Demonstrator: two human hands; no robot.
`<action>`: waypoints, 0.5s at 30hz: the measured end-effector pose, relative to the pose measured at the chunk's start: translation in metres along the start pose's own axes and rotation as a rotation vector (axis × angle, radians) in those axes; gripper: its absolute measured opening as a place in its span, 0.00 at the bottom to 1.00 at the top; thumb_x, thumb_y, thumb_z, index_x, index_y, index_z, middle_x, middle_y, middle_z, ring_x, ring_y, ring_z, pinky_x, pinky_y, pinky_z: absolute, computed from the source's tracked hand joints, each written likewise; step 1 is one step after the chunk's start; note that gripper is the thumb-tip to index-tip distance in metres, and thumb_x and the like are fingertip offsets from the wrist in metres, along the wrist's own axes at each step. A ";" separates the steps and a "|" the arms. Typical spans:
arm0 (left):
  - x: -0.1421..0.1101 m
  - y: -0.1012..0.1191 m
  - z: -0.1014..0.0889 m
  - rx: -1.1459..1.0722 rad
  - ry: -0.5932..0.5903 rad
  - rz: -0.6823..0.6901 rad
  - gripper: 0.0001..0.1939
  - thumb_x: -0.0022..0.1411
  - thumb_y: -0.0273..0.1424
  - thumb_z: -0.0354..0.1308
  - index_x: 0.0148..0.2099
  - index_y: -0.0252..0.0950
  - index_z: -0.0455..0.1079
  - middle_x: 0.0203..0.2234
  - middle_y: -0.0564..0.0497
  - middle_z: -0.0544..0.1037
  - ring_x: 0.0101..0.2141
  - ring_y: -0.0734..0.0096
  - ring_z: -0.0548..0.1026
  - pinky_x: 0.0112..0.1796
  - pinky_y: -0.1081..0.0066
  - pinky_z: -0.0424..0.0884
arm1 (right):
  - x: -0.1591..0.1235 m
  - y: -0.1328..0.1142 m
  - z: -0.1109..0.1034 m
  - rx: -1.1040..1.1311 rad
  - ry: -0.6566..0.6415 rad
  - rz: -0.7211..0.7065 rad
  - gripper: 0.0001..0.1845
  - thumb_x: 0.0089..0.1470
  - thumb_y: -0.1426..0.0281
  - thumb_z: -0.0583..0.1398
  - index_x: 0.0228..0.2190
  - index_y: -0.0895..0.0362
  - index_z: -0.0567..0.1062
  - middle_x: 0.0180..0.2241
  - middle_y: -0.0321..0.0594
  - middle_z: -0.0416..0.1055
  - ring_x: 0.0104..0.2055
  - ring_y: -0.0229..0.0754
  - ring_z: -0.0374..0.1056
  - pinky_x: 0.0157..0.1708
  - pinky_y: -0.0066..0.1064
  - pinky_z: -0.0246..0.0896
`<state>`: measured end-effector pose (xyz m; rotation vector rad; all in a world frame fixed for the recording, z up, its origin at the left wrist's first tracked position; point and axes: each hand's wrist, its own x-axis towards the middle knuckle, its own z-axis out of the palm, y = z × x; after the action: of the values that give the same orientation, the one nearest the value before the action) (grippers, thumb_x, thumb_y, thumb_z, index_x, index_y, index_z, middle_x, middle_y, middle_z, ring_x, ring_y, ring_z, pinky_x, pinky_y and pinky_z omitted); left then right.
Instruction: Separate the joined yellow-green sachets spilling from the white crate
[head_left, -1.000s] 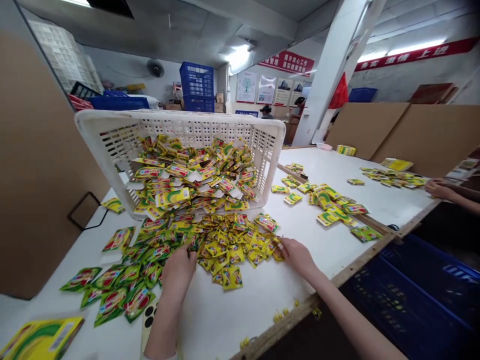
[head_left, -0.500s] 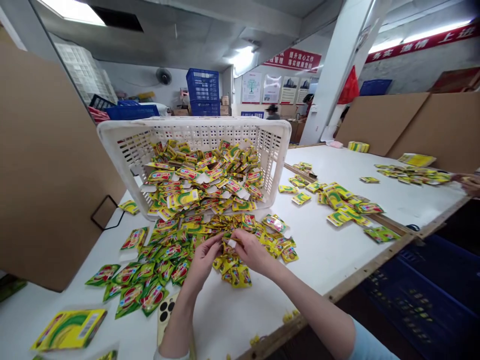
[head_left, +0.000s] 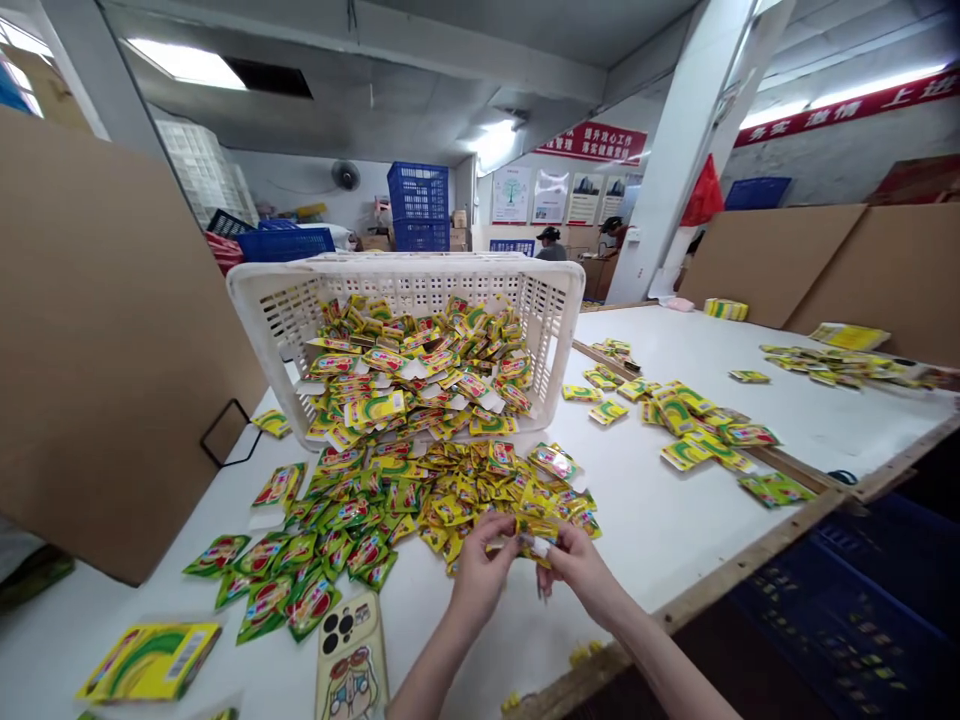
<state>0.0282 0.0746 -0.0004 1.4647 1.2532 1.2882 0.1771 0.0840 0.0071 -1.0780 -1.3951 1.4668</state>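
Pinching one small sachet [head_left: 534, 530] between left hand [head_left: 480, 575] and right hand [head_left: 577, 565] near the table [head_left: 675, 520] front edge; loose grip could drop it over.

Small yellow sachet [head_left: 529, 536] pinched between both hands, apparently just above table-edge pile.

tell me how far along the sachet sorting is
Done: green sachets lie grouped at the left. In hand: both hands, left hand and right hand, pinch a few yellow sachets. Left: the tipped white crate looks mostly full.
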 end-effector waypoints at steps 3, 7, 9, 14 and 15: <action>0.011 0.009 -0.013 0.224 0.056 0.065 0.15 0.59 0.38 0.48 0.41 0.36 0.71 0.43 0.43 0.67 0.49 0.61 0.64 0.51 0.61 0.60 | -0.010 0.005 -0.027 0.029 0.109 0.010 0.21 0.42 0.55 0.62 0.28 0.60 0.66 0.08 0.27 0.61 0.10 0.31 0.55 0.12 0.23 0.53; 0.058 0.025 -0.029 0.482 0.040 0.097 0.14 0.58 0.31 0.47 0.46 0.37 0.66 0.43 0.45 0.68 0.49 0.61 0.63 0.52 0.60 0.57 | -0.016 0.011 -0.046 0.060 0.198 0.034 0.22 0.40 0.53 0.62 0.25 0.59 0.65 0.08 0.26 0.59 0.08 0.28 0.49 0.09 0.20 0.41; 0.084 0.030 -0.020 0.596 0.014 0.075 0.17 0.55 0.33 0.52 0.47 0.35 0.65 0.45 0.42 0.68 0.50 0.56 0.63 0.51 0.59 0.57 | -0.016 0.020 -0.044 0.073 0.216 0.054 0.24 0.39 0.50 0.61 0.24 0.58 0.64 0.08 0.27 0.59 0.08 0.28 0.49 0.08 0.20 0.40; 0.125 0.033 0.030 0.797 0.112 -0.103 0.28 0.56 0.41 0.52 0.51 0.23 0.60 0.50 0.28 0.62 0.53 0.41 0.58 0.48 0.50 0.57 | -0.010 0.037 -0.031 0.037 0.217 0.070 0.27 0.30 0.46 0.62 0.24 0.56 0.67 0.10 0.32 0.64 0.10 0.36 0.59 0.10 0.26 0.51; 0.129 0.032 0.036 0.808 0.110 -0.135 0.26 0.56 0.39 0.54 0.51 0.25 0.60 0.50 0.31 0.62 0.52 0.45 0.60 0.48 0.51 0.58 | -0.010 0.034 -0.032 0.006 0.194 0.059 0.26 0.30 0.47 0.63 0.25 0.54 0.69 0.14 0.34 0.68 0.15 0.39 0.64 0.12 0.27 0.55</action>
<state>0.0682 0.1966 0.0496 1.8069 2.0531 0.7966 0.2107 0.0820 -0.0273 -1.2326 -1.2312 1.3674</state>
